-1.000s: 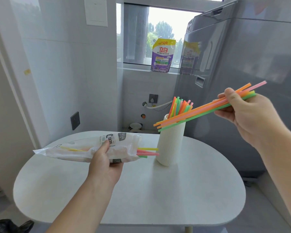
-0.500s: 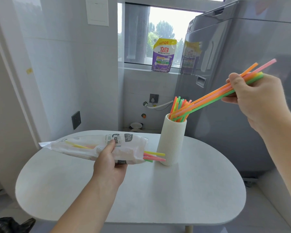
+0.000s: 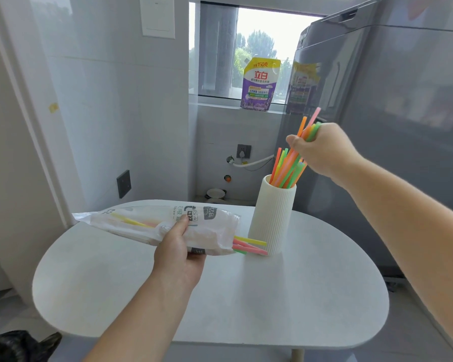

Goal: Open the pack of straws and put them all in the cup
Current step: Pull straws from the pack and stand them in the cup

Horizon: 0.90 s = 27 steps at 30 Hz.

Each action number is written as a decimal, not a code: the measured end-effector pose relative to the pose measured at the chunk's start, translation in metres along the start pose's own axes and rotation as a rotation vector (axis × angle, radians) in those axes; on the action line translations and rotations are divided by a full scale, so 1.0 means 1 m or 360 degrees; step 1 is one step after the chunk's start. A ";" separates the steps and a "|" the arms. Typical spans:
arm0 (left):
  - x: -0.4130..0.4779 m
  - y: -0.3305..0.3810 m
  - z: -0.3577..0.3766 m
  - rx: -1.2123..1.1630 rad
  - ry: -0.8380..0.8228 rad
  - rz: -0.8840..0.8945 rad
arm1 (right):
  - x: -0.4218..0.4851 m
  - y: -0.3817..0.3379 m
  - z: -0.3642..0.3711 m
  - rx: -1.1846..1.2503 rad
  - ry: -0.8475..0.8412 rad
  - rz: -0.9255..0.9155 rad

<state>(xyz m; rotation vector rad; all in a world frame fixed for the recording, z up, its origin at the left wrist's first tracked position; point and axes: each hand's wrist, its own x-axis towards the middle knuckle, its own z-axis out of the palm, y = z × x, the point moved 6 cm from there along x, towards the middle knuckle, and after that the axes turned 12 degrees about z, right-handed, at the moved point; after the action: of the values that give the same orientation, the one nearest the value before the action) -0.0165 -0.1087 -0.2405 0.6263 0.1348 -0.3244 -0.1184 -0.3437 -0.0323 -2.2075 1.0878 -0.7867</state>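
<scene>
A white ribbed cup [image 3: 272, 218] stands upright on the round white table [image 3: 272, 309], with several coloured straws in it. My right hand [image 3: 324, 152] is just above and right of the cup's mouth, closed around a bundle of orange, pink and green straws [image 3: 289, 165] whose lower ends are inside the cup. My left hand [image 3: 179, 254] grips the clear plastic straw pack [image 3: 152, 226] above the table, left of the cup. A few yellow, pink and green straws [image 3: 249, 246] stick out of the pack's open right end, close to the cup's base.
A grey washing machine [image 3: 390, 113] fills the right side behind the cup. A purple and yellow detergent pouch [image 3: 259, 84] stands on the window sill. A tiled wall with a dark socket [image 3: 123, 183] is at the left. A black bag [image 3: 19, 346] lies on the floor, lower left.
My right hand has swung the bundle from nearly level to steep and lowered its ends into the cup. The left hand with the pack has drifted slightly right, toward the cup.
</scene>
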 end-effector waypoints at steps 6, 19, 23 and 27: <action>0.002 0.001 0.000 -0.0010 -0.0010 -0.0007 | 0.010 0.013 0.028 -0.0222 0.0031 -0.0014; 0.002 -0.002 0.001 -0.0003 -0.0054 -0.0008 | -0.008 0.007 0.037 -0.0299 0.0010 -0.0449; 0.003 -0.001 0.000 0.0001 -0.0047 -0.0002 | -0.041 0.006 0.017 -0.0015 0.0383 -0.0511; 0.003 -0.001 0.002 0.0000 -0.0057 0.0014 | -0.094 0.028 0.037 0.0226 0.0249 -0.0325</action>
<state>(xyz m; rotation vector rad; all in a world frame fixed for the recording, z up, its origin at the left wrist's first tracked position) -0.0136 -0.1112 -0.2399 0.6206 0.0979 -0.3266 -0.1537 -0.2726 -0.1012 -2.1880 0.8560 -1.1058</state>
